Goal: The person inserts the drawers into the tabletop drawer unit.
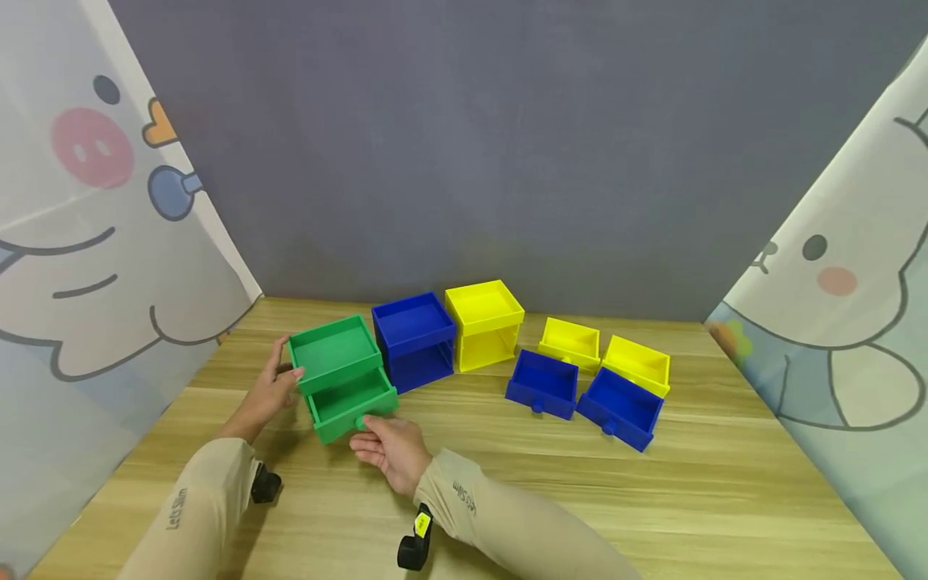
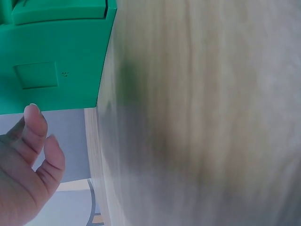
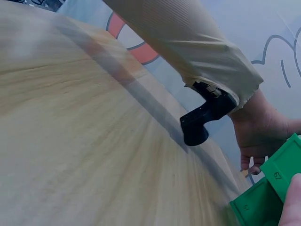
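Note:
A green drawer cabinet [image 1: 335, 352] with a shallow tray top stands at the left of the table. Its green drawer [image 1: 337, 426] is partly pulled out and looks bare inside. My right hand [image 1: 397, 453] pinches the round knob [image 1: 359, 422] on the drawer front between thumb and fingers. On the cabinet's left side, my left hand [image 1: 267, 399] grips it, thumb near the front corner and other fingers toward the back. The left wrist view shows the cabinet's flat side [image 2: 56, 89] with fingertips at its edge. Only part of a right-hand digit shows in the right wrist view.
A blue cabinet frame [image 1: 415, 322] and a yellow cabinet frame [image 1: 484, 306] stand right of the green one, fronts open. Farther right lie two yellow drawers [image 1: 569, 354] and two blue drawers [image 1: 538, 400]. A grey wall [image 1: 507, 161] rises behind the table.

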A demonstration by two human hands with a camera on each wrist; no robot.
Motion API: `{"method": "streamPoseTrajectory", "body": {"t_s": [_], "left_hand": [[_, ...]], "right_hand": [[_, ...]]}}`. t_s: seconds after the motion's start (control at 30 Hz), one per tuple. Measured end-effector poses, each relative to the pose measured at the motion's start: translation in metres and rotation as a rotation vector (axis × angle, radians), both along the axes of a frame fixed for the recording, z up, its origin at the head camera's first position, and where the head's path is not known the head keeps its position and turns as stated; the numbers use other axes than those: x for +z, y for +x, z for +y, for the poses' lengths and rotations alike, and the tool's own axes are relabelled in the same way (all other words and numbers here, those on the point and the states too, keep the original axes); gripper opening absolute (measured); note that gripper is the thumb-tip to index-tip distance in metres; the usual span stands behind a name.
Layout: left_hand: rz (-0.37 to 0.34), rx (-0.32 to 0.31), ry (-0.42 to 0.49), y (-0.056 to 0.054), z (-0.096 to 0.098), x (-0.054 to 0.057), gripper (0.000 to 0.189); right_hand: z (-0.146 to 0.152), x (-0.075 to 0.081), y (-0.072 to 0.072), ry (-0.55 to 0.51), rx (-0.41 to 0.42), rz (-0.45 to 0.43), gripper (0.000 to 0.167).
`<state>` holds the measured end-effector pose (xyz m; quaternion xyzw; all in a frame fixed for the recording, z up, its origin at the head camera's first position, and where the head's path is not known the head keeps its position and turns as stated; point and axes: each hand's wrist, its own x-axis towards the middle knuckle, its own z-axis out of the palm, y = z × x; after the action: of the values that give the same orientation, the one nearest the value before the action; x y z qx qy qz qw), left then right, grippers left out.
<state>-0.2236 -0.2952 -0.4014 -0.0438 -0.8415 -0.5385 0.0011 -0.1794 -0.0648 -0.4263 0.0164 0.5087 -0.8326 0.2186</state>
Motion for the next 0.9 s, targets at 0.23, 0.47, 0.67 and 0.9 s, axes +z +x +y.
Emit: {"method": "streamPoseTrajectory", "body": {"t_s": [0.23,0.47,0.67,0.9], "left_hand": [[0.019,0.022,-0.011,0.001,0.0,-0.002,0.07],[0.03,0.02,-0.005,0.003,0.0,-0.001,0.07],[0.035,0.01,-0.011,0.003,-0.001,-0.003,0.07],[0.029,0.017,-0.015,0.002,-0.001,-0.001,0.07]], "right_hand": [[-0.006,0.006,-0.001,0.027,-0.03,0.03,0.017],[-0.012,0.008,-0.002,0.057,-0.063,0.051,0.019],[-0.02,0.005,-0.006,0.075,-0.098,0.055,0.017],[-0.026,0.007,-0.013,0.074,-0.124,0.05,0.015]]}}
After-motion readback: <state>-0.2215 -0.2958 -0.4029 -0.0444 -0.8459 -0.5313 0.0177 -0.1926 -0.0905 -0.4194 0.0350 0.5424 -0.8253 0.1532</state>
